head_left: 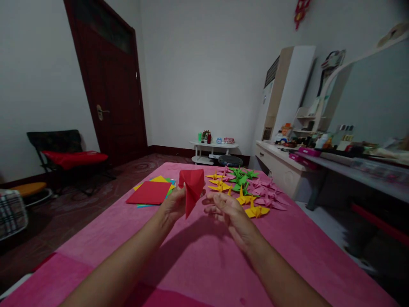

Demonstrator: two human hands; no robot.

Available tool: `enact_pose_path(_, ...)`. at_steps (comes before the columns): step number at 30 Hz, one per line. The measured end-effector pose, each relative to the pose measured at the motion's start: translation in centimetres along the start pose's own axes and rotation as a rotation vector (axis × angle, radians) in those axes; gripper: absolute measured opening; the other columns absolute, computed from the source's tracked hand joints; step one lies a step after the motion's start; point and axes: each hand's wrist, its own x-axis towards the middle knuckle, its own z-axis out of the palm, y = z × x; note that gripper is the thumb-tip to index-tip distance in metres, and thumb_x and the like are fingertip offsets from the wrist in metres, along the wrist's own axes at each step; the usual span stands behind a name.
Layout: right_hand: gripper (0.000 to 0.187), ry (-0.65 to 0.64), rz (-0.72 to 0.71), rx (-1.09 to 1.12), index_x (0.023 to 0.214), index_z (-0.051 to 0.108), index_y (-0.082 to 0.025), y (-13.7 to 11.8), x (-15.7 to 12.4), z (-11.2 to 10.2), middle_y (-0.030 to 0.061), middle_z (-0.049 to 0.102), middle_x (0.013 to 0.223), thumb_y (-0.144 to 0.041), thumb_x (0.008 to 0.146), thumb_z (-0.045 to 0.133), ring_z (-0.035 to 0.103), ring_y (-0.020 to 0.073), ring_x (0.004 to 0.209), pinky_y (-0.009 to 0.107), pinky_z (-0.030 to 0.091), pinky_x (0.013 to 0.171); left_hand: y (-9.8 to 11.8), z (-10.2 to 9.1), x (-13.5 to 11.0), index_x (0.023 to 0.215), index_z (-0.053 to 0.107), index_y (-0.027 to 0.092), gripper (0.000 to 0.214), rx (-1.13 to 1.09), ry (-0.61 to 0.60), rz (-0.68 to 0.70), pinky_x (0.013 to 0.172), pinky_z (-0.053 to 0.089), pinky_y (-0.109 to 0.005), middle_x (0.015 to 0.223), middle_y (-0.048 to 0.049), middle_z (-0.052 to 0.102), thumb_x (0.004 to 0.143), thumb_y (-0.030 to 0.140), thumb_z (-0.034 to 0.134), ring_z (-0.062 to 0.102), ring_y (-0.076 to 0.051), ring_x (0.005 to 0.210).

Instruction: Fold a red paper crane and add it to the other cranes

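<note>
My left hand (175, 202) grips a red folded sheet of origami paper (192, 185) above the table, its thumb and fingers closed around the left side. The paper is partly folded, with a wide top and a point hanging down. Just to the right, my right hand (227, 209) is apart from the paper. Its fingers are loosely bent with gaps between them, and nothing shows in them. Beyond that hand lie yellow paper cranes (255, 209), green paper cranes (239, 177) and pink paper cranes (268, 194). Left of my left hand is a stack of coloured paper squares (149, 192), red on top.
A pink cloth (204, 264) covers the table. A white dressing table (277, 160) with bottles and boxes stands at the right. Behind are a low white stand (214, 145) and a dark round stool (230, 160). A folding chair (60, 147) sits left, near a dark red door (111, 85).
</note>
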Motion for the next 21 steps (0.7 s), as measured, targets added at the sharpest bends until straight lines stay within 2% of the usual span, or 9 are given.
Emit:
enact_pose_path(3, 0.042, -0.102, 0.08, 0.118, 0.089, 0.061, -0.013, 0.3, -0.2, 0.4, 0.0083, 0.064, 0.09, -0.048, 0.068, 0.069, 0.059, 0.0109, 0.064, 0.023, 0.041, 0.06, -0.6, -0.2, 0.0, 0.096, 0.065, 0.018, 0.039, 0.021, -0.032, -0.04, 0.087, 0.049, -0.035, 0.098, -0.0059, 0.069, 0.059, 0.025, 0.077, 0.064, -0.022, 0.092)
enact_pose_path(6, 0.042, -0.036, 0.032, 0.112, 0.09, 0.06, -0.013, 0.3, -0.3, 0.6, 0.0069, 0.063, 0.09, -0.044, 0.065, 0.073, 0.058, 0.01, 0.064, 0.021, 0.041, 0.058, -0.9, 0.1, -0.1, 0.102, 0.065, 0.02, 0.045, 0.035, -0.086, 0.004, 0.092, 0.046, -0.037, 0.109, -0.006, 0.066, 0.059, 0.027, 0.077, 0.058, -0.025, 0.105)
enact_pose_path(8, 0.042, 0.026, -0.03, 0.117, 0.095, 0.059, -0.016, 0.3, -0.4, 0.6, 0.0065, 0.063, 0.095, -0.038, 0.064, 0.076, 0.059, 0.012, 0.073, 0.02, 0.043, 0.059, -1.0, 0.5, -0.2, 0.105, 0.065, 0.02, 0.048, 0.078, -0.128, 0.02, 0.094, 0.044, -0.038, 0.117, -0.007, 0.062, 0.059, 0.031, 0.077, 0.053, -0.027, 0.113)
enact_pose_path(10, 0.044, 0.018, -0.039, 0.182, 0.1, 0.058, -0.018, 0.4, -0.5, 0.8, 0.0062, 0.062, 0.099, -0.033, 0.063, 0.077, 0.059, 0.0139, 0.082, 0.02, 0.045, 0.059, -1.0, 0.9, -0.4, 0.11, 0.063, 0.022, 0.052, 0.152, -0.161, 0.003, 0.096, 0.043, -0.039, 0.123, -0.0076, 0.059, 0.061, 0.032, 0.076, 0.049, -0.027, 0.118)
enact_pose_path(13, 0.041, -0.06, 0.09, 0.359, 0.1, 0.058, -0.017, 0.8, -0.8, 1.3, 0.0067, 0.064, 0.096, -0.04, 0.069, 0.072, 0.061, 0.0135, 0.076, 0.02, 0.047, 0.056, -1.1, 1.4, -0.6, 0.117, 0.058, 0.025, 0.053, 0.25, -0.152, 0.041, 0.099, 0.04, -0.04, 0.125, -0.0079, 0.057, 0.067, 0.036, 0.072, 0.045, -0.027, 0.121)
enact_pose_path(15, 0.042, -0.117, 0.232, 0.48, 0.096, 0.059, -0.014, 1.1, -0.9, 1.5, 0.0085, 0.065, 0.088, -0.051, 0.077, 0.059, 0.062, 0.013, 0.066, 0.021, 0.048, 0.053, -1.3, 1.6, -0.6, 0.118, 0.057, 0.025, 0.052, 0.297, -0.125, 0.128, 0.102, 0.037, -0.039, 0.125, -0.0084, 0.057, 0.07, 0.04, 0.069, 0.045, -0.025, 0.122)
enact_pose_path(17, 0.053, -0.171, 0.353, 0.561, 0.091, 0.06, -0.009, 1.3, -0.9, 1.5, 0.0098, 0.066, 0.078, -0.059, 0.084, 0.043, 0.062, 0.013, 0.057, 0.023, 0.049, 0.05, -1.4, 1.6, -0.6, 0.118, 0.058, 0.023, 0.052, 0.351, -0.101, 0.213, 0.104, 0.034, -0.037, 0.124, -0.0092, 0.058, 0.071, 0.043, 0.068, 0.045, -0.024, 0.121)
enact_pose_path(19, 0.061, -0.206, 0.417, 0.599, 0.084, 0.061, -0.007, 1.2, -0.8, 1.3, 0.0093, 0.065, 0.068, -0.059, 0.087, 0.032, 0.06, 0.012, 0.05, 0.022, 0.049, 0.047, -1.5, 1.5, -0.5, 0.117, 0.059, 0.021, 0.053, 0.411, -0.085, 0.264, 0.105, 0.032, -0.036, 0.122, -0.0099, 0.058, 0.07, 0.045, 0.068, 0.045, -0.024, 0.121)
enact_pose_path(21, 0.061, -0.221, 0.438, 0.614, 0.078, 0.062, -0.007, 1.2, -0.8, 1.0, 0.0081, 0.064, 0.063, -0.057, 0.089, 0.029, 0.057, 0.0106, 0.045, 0.022, 0.048, 0.044, -1.5, 1.5, -0.4, 0.116, 0.06, 0.021, 0.055, 0.461, -0.082, 0.289, 0.104, 0.032, -0.037, 0.12, -0.0101, 0.06, 0.068, 0.046, 0.069, 0.045, -0.025, 0.12)
